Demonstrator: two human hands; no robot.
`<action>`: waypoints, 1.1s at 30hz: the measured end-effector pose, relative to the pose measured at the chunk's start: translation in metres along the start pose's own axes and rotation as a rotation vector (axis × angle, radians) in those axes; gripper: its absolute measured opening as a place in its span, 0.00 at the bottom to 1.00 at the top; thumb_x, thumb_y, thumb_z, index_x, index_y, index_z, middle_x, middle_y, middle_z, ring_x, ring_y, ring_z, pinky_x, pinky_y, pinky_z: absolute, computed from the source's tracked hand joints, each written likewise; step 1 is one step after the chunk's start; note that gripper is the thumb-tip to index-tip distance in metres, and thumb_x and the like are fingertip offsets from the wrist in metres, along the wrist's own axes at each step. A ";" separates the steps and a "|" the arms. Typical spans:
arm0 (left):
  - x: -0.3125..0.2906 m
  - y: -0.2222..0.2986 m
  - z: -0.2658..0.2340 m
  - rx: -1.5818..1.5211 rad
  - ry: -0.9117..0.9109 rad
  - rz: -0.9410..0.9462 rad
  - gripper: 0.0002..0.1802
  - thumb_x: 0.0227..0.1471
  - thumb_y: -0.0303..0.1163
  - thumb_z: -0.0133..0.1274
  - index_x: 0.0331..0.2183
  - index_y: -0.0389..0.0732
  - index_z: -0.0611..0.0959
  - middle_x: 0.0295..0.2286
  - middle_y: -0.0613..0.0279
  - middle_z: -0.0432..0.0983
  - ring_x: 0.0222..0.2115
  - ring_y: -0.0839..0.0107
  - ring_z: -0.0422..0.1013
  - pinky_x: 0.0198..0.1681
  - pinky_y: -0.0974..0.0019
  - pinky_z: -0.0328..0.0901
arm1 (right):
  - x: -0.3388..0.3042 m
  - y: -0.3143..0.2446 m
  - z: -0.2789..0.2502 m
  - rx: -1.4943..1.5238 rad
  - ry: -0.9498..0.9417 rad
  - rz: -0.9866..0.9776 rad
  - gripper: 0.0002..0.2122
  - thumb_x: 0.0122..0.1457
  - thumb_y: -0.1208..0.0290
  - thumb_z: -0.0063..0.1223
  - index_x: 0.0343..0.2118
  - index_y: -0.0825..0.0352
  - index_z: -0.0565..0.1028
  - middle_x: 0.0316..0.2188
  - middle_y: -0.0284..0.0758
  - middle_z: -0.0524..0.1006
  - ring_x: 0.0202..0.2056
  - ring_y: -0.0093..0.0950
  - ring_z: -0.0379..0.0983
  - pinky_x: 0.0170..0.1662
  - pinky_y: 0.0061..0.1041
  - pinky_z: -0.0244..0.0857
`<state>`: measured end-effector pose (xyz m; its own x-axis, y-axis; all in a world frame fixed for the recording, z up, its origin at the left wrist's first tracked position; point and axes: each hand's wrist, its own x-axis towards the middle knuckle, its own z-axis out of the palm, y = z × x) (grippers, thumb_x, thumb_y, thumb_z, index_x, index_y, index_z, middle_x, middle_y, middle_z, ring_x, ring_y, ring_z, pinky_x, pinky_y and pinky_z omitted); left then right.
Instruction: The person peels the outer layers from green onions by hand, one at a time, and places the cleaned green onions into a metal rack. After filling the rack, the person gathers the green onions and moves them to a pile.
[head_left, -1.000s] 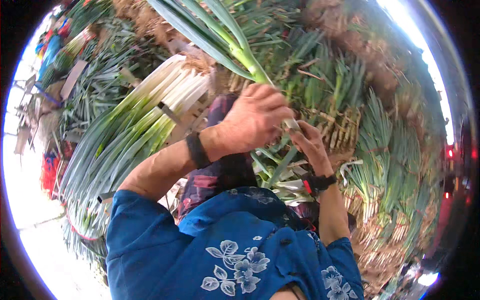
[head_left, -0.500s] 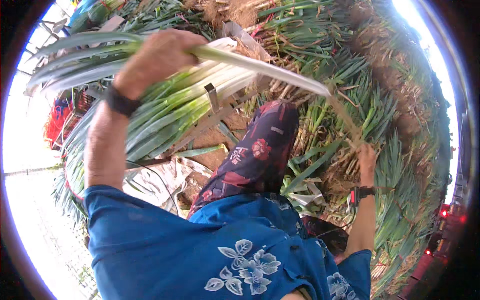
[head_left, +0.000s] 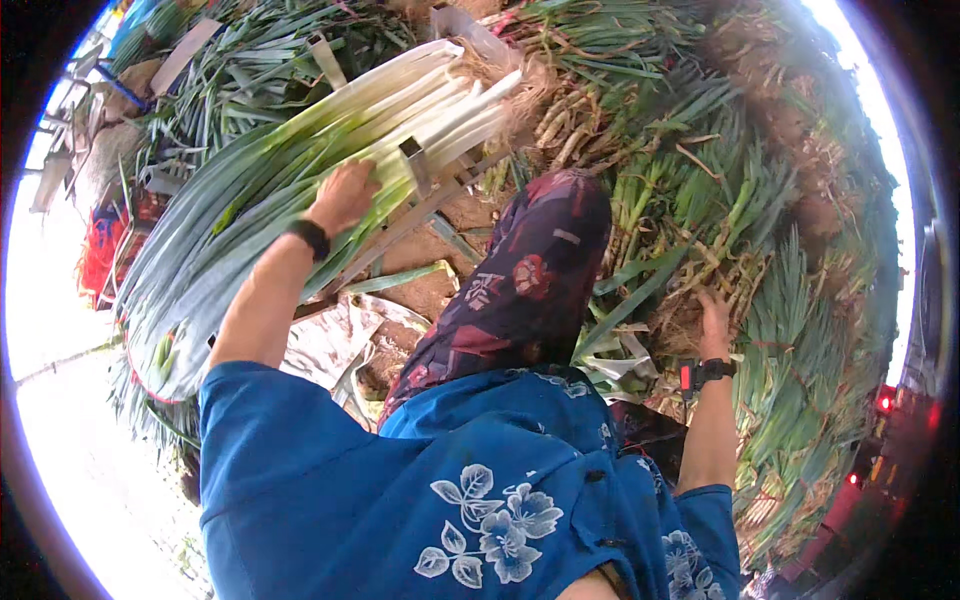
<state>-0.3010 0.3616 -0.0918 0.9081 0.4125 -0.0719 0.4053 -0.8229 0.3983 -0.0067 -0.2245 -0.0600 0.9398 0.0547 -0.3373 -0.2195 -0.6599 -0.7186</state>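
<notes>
A thick bundle of long green onions (head_left: 270,190) lies in a metal frame (head_left: 415,165), white stems and roots toward the upper right, green leaves fanning to the lower left. My left hand (head_left: 345,192) is on the near side of the bundle, fingers bent around the green part of a green onion (head_left: 470,115) laid on top. My right hand (head_left: 713,315) reaches among dry roots and stalks of a loose pile of green onions (head_left: 735,200) at the right. Its fingers look extended and apart; their tips partly merge with the roots.
More onions (head_left: 270,60) are heaped beyond the frame and along the right side. My knee in dark flowered trousers (head_left: 530,270) sits between frame and pile. White plastic sheeting (head_left: 330,350) lies on the soil below the frame. A red bag (head_left: 103,255) stands far left.
My left hand has come down toward me, bringing the green onion onto the bundle. My right hand has let go of its root end and moved slightly left, into the roots.
</notes>
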 end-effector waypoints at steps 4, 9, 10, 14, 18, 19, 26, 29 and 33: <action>-0.002 -0.009 0.021 0.054 0.033 0.040 0.12 0.48 0.34 0.50 0.34 0.37 0.74 0.36 0.44 0.70 0.40 0.47 0.67 0.42 0.52 0.63 | -0.006 0.027 -0.006 0.081 0.051 -0.034 0.14 0.57 0.65 0.49 0.44 0.66 0.72 0.30 0.34 0.76 0.27 0.28 0.72 0.29 0.26 0.65; -0.009 0.001 0.000 -0.124 0.010 0.037 0.15 0.46 0.32 0.51 0.37 0.37 0.75 0.35 0.45 0.69 0.40 0.47 0.66 0.43 0.53 0.62 | -0.024 0.039 -0.004 0.265 0.108 0.296 0.11 0.57 0.65 0.50 0.40 0.63 0.73 0.25 0.30 0.74 0.20 0.22 0.69 0.21 0.23 0.62; -0.008 0.005 -0.002 -0.085 0.004 0.033 0.17 0.46 0.32 0.51 0.40 0.37 0.75 0.35 0.46 0.69 0.40 0.48 0.66 0.44 0.54 0.61 | -0.023 0.057 -0.008 0.269 0.154 0.236 0.11 0.57 0.65 0.50 0.40 0.63 0.73 0.25 0.29 0.74 0.20 0.22 0.69 0.21 0.23 0.62; 0.003 0.008 0.002 -0.008 -0.026 0.015 0.17 0.46 0.33 0.51 0.40 0.35 0.75 0.35 0.45 0.70 0.40 0.48 0.67 0.43 0.54 0.62 | -0.033 0.087 -0.001 0.317 0.201 0.330 0.11 0.56 0.66 0.50 0.40 0.62 0.73 0.26 0.29 0.74 0.22 0.22 0.69 0.22 0.22 0.62; 0.000 -0.002 -0.013 -0.126 0.084 0.014 0.18 0.47 0.33 0.51 0.40 0.34 0.75 0.36 0.45 0.71 0.39 0.48 0.68 0.43 0.54 0.63 | -0.037 0.030 0.020 0.390 0.237 0.358 0.10 0.55 0.66 0.50 0.38 0.63 0.74 0.25 0.30 0.73 0.22 0.21 0.68 0.23 0.21 0.60; -0.001 -0.011 -0.019 -0.171 0.142 0.047 0.18 0.47 0.33 0.51 0.40 0.34 0.76 0.36 0.45 0.71 0.39 0.48 0.68 0.42 0.54 0.63 | -0.034 -0.004 0.028 0.399 0.181 0.246 0.11 0.55 0.64 0.50 0.38 0.65 0.74 0.25 0.31 0.73 0.23 0.21 0.68 0.24 0.20 0.60; -0.019 0.017 -0.100 -0.306 0.276 0.022 0.16 0.48 0.24 0.48 0.42 0.33 0.75 0.34 0.48 0.71 0.35 0.53 0.69 0.40 0.61 0.63 | -0.060 -0.274 0.129 0.361 -0.483 -0.468 0.10 0.58 0.64 0.48 0.34 0.65 0.75 0.18 0.23 0.67 0.17 0.12 0.59 0.20 0.14 0.50; -0.027 0.021 -0.116 -0.297 0.343 -0.008 0.16 0.48 0.24 0.48 0.42 0.33 0.74 0.33 0.50 0.71 0.34 0.55 0.69 0.39 0.60 0.63 | -0.063 -0.314 0.186 0.313 -0.676 -0.544 0.10 0.60 0.66 0.45 0.35 0.65 0.75 0.19 0.24 0.69 0.18 0.12 0.62 0.21 0.13 0.54; -0.022 0.003 -0.099 -0.060 0.507 -0.112 0.16 0.47 0.23 0.49 0.41 0.36 0.74 0.32 0.49 0.70 0.34 0.50 0.68 0.37 0.55 0.63 | -0.076 -0.315 0.212 0.577 -0.751 -0.513 0.10 0.59 0.65 0.48 0.33 0.67 0.75 0.18 0.27 0.70 0.18 0.13 0.64 0.21 0.14 0.59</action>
<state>-0.3304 0.3883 0.0019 0.6888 0.6460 0.3290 0.4766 -0.7454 0.4661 -0.0644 0.1383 0.0626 0.5968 0.8002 -0.0595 -0.1199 0.0156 -0.9927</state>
